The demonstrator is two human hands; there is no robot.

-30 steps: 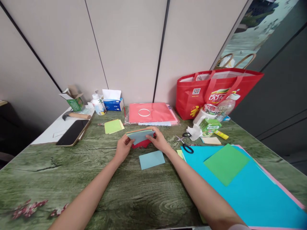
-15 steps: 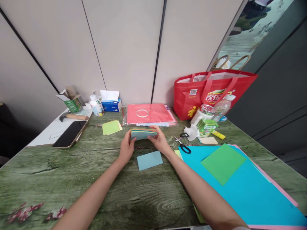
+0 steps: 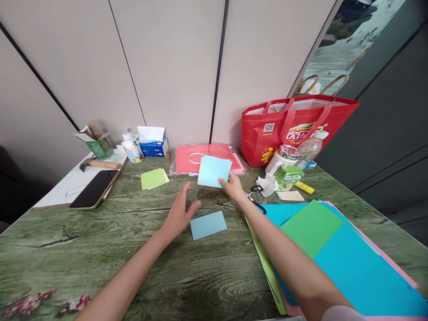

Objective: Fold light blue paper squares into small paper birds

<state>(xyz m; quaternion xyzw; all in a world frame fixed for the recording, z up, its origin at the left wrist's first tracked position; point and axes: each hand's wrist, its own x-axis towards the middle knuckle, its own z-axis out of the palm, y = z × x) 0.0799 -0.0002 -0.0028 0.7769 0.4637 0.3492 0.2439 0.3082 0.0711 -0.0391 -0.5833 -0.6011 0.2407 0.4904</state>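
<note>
My right hand [image 3: 231, 185] grips a stack of square paper sheets [image 3: 214, 171] by its lower right corner, thumb on top. A light blue sheet faces up, with an orange edge showing at the left. My left hand [image 3: 180, 209] is empty, thumb and fingers apart, just left of the table's middle. Close to its thumb lies a blue-grey paper rectangle [image 3: 208, 225] on the wood-patterned table. Farther left rests a small pile of yellow-green paper squares [image 3: 154, 179]. Scissors [image 3: 257, 189] with black handles lie partly behind my right forearm.
Large coloured sheets [image 3: 364, 267] with a green square [image 3: 312, 227] cover the right side. Behind stand a red bag [image 3: 264, 116], a white mug [image 3: 276, 164] and a plastic bottle [image 3: 310, 149]. A hammer [image 3: 103, 164] and phone [image 3: 95, 189] lie left; a pink folder [image 3: 185, 156] lies at the back.
My left hand has let go of the paper stack and drawn back toward me. My right hand has lifted the stack up and right, turning its light blue face into view.
</note>
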